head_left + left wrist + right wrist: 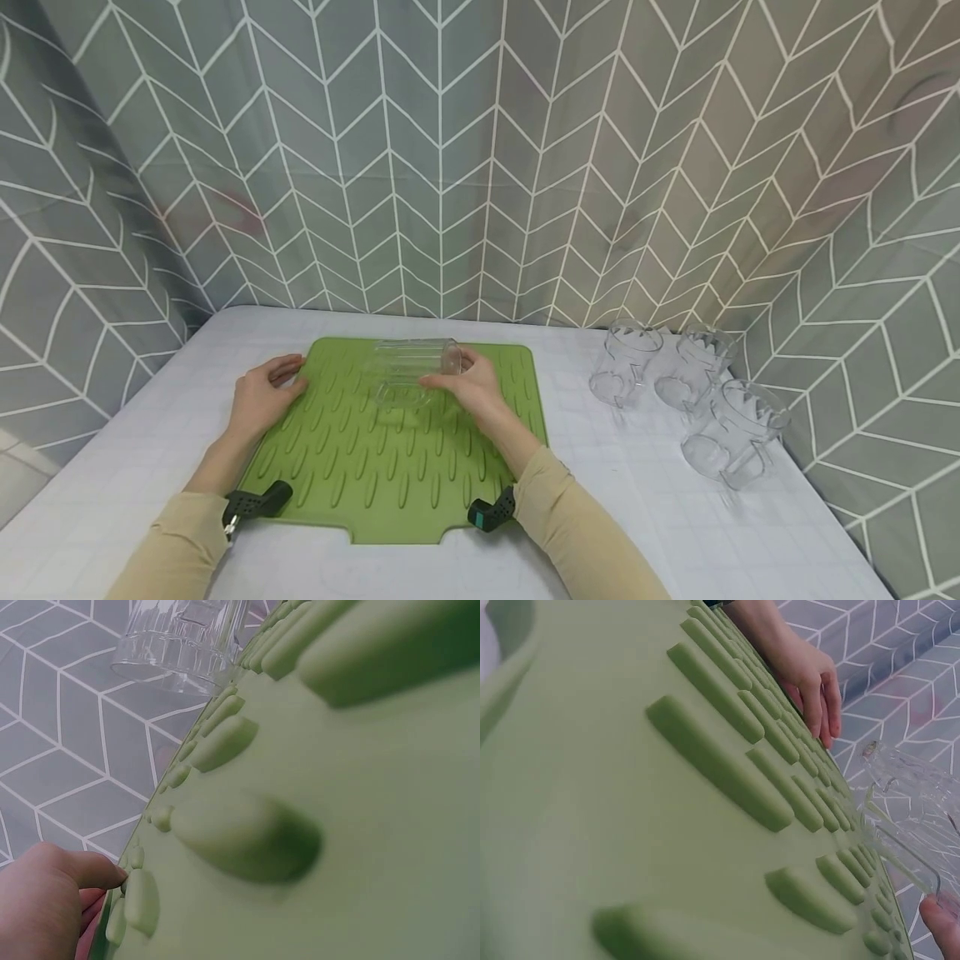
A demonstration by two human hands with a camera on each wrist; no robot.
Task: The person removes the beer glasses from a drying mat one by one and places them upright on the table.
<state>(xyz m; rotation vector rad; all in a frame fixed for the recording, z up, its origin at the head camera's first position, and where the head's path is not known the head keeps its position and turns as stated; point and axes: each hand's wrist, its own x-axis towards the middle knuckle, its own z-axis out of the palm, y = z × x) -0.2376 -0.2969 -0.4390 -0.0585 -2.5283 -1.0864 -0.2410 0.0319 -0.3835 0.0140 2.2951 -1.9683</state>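
Note:
A clear ribbed glass mug (412,358) is tipped on its side above the far part of a green ridged mat (360,467). Its mouth faces left and its handle points toward me. My right hand (474,382) holds the mug by its base end, thumb on the near side; only a fingertip shows in the right wrist view. At the mat's left edge, my left hand (264,393) lies with fingers loosely bent and thumb apart, holding nothing. The left wrist view shows the left thumb (90,868) beside the mat's edge.
Three clear glass mugs stand on the white table at the right: one at the back left (622,367), one beside it (693,371), and one nearer me (731,433). A grey patterned curtain (465,167) hangs behind the table.

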